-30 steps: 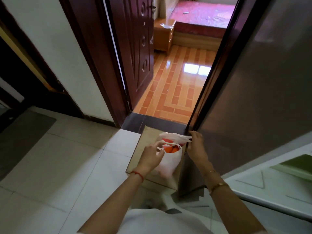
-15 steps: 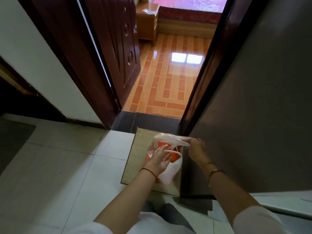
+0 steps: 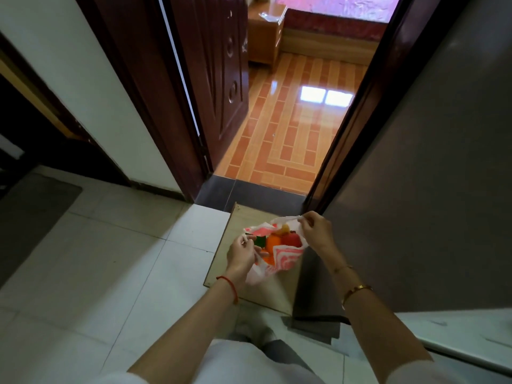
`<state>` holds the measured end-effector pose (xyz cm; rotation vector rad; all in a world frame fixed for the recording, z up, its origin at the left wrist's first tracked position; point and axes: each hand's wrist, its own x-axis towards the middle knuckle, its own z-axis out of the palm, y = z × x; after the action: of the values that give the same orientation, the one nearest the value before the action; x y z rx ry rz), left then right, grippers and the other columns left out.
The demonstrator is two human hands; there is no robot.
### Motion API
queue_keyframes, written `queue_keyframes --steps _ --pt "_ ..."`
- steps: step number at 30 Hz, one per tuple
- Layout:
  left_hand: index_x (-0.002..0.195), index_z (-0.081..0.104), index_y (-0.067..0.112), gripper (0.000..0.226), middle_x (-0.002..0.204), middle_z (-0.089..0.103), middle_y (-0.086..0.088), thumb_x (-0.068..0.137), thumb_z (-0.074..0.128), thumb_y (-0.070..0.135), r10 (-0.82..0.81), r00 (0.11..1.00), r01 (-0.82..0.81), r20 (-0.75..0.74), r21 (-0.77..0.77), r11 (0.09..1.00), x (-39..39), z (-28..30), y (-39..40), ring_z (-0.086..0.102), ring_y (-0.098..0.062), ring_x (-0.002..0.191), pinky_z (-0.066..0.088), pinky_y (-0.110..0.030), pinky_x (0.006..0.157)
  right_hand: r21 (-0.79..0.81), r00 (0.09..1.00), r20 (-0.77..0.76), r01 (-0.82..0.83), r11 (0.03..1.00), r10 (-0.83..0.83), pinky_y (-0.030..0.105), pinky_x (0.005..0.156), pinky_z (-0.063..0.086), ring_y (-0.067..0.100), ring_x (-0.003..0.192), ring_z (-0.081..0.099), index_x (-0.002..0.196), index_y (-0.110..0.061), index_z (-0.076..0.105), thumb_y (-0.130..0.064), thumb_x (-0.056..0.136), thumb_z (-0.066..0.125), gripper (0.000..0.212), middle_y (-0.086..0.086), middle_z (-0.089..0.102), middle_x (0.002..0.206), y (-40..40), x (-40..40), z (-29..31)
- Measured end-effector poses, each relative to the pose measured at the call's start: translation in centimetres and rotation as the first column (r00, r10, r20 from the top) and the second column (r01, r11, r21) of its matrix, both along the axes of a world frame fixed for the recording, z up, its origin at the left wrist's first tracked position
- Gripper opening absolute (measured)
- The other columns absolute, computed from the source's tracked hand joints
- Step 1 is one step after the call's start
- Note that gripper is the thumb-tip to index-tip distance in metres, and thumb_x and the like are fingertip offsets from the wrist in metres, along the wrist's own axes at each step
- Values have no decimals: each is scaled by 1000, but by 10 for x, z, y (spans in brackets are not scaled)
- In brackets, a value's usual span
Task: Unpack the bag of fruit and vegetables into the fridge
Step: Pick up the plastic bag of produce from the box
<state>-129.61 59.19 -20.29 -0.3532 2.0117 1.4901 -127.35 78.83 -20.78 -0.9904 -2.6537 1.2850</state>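
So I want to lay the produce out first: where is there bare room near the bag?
The pale floor tiles left of the tan wooden board are bare. The board's near end is crowded by the white-and-red plastic bag, held by both hands.

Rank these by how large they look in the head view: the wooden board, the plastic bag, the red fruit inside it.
1. wooden board
2. plastic bag
3. red fruit
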Motion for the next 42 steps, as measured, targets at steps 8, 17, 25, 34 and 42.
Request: queue_keyframes --steps 8,17,25,34,42 --pt "120 51 18 30 117 60 -6 98 41 35 -121 952 30 -283 -306 951 28 48 -43 60 -14 86 52 -23 68 -332 998 -55 -7 943 -12 38 80 61 17 93 69 115 -21 66 -27 97 57 21 -1 68 104 -16 46 13" --pt "116 56 18 29 110 66 -5 96 46 36 -243 858 44 -452 -407 912 90 65 -79 67 -20 85 58 -30 71 -448 993 -117 -38 893 -16 27 68 54 18 76 59 114 -17 62 -14 101 49 19 3 63 90 -54 129 46" --pt "119 55 19 29 111 65 -5 94 51 34 -264 832 78 -487 -369 926 148 83 -106 67 -20 87 60 -36 74 -432 990 -122 14 902 -73 27 56 50 19 63 55 121 -11 64 -12 99 51 26 9 66 86 -74 197 57" --pt "127 53 19 35 115 63 -5 94 50 32 -366 772 205 -521 -340 918 219 103 -140 58 -12 89 56 -34 77 -475 948 -235 80 876 -214 17 44 41 5 47 50 113 -12 67 -13 99 50 22 -1 61 70 -118 298 93" --pt "129 51 23 35 110 66 -2 95 50 30 -497 646 379 -580 -322 867 272 125 -135 63 -14 90 54 -26 74 -492 888 -293 179 852 -355 19 43 39 8 51 49 126 -16 59 -12 98 50 29 -1 59 75 -129 391 119"
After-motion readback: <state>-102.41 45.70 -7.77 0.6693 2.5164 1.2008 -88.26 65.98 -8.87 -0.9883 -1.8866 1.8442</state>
